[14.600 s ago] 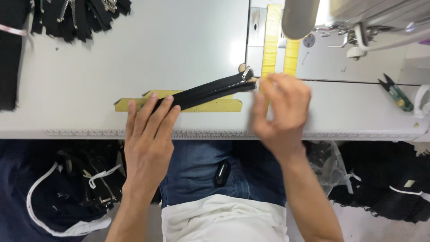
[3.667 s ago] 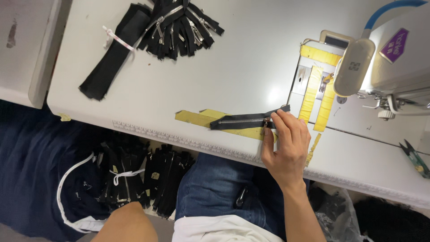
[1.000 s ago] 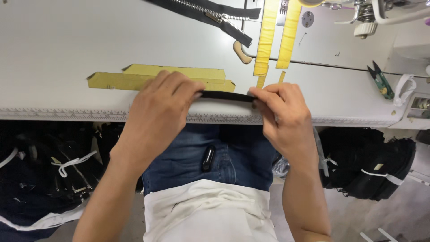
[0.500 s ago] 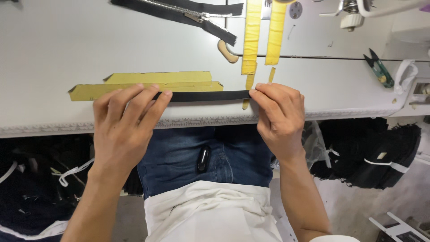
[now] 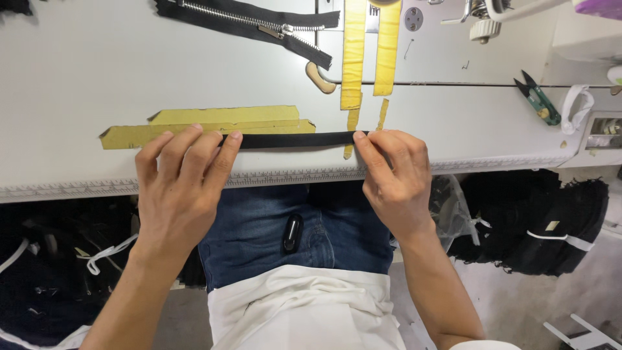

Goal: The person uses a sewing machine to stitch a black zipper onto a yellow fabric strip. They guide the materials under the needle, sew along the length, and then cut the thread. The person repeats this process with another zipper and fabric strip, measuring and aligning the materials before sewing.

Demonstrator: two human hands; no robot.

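My left hand (image 5: 180,185) lies flat with its fingers spread, and the fingertips press down on the left end of a thin black strip (image 5: 291,139). My right hand (image 5: 396,178) pinches the right end of the same strip between the thumb and the first finger. The strip lies straight and flat between my two hands, close to the front edge of the white table (image 5: 97,78). It lies along the lower edge of some yellow tape (image 5: 207,125) that is stuck on the table, touching it. Two more yellow tape strips (image 5: 369,52) run away from me, just past my right hand. Farther back lies a black zipper with silver teeth (image 5: 253,23), well apart from my hands. Off to the right sit small green snips (image 5: 536,102). Under the table I see my blue jeans (image 5: 259,227) and heaps of black cloth (image 5: 531,217).
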